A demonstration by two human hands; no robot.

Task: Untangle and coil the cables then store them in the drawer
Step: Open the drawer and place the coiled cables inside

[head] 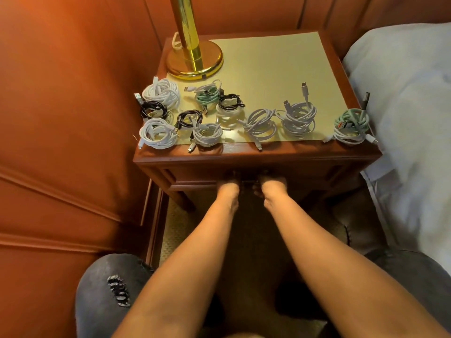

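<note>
Several coiled cables lie along the front of the nightstand top (268, 64): white coils (161, 92) (261, 124) (299, 117), black coils (153, 109) (189, 118), a mint coil (207, 96), and a mint and white pair (351, 125) at the right corner. Below the top, the drawer front (195, 176) looks closed. My left hand (228, 187) and my right hand (272, 185) reach side by side to the middle of the drawer front. Their fingers curl up into the shadow around the dark handle (249, 182).
A brass lamp base (195, 59) stands at the back left of the top. A white bed (402, 93) adjoins the nightstand on the right, and a reddish panelled wall (73, 93) on the left. My knee in grey jeans (109, 289) is at the lower left.
</note>
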